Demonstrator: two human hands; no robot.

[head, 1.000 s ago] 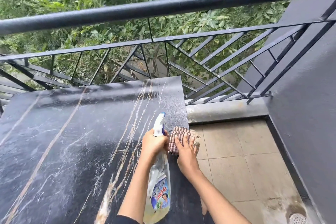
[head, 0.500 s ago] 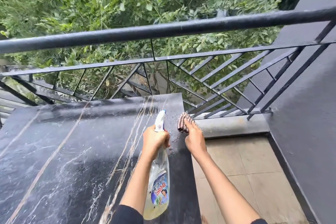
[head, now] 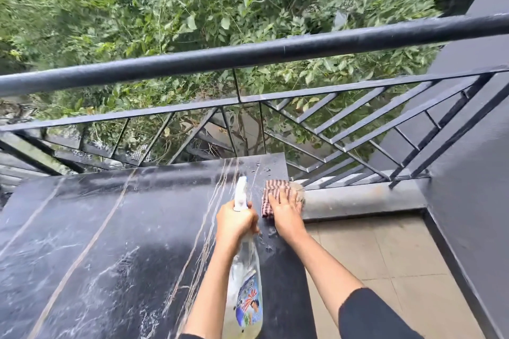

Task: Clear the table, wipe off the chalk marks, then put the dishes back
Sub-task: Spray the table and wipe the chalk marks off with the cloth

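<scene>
1: my left hand (head: 235, 224) grips spray bottle (head: 246, 283) above table (head: 110, 228). 2: my right hand (head: 286, 215), fingers flat, presses cloth (head: 271, 191) at table's right edge, near far corner.

- table (head: 96, 228): black marble-look top with pale veins, wet, smeared with whitish streaks
- cloth (head: 271, 195): red-and-white checked, folded, flat on the table's far right corner under the pressing right hand (head: 286, 215)
- spray bottle (head: 245, 283): clear, yellowish liquid, colourful label, white nozzle pointing away, neck gripped by the left hand (head: 235, 224) above the table
</scene>
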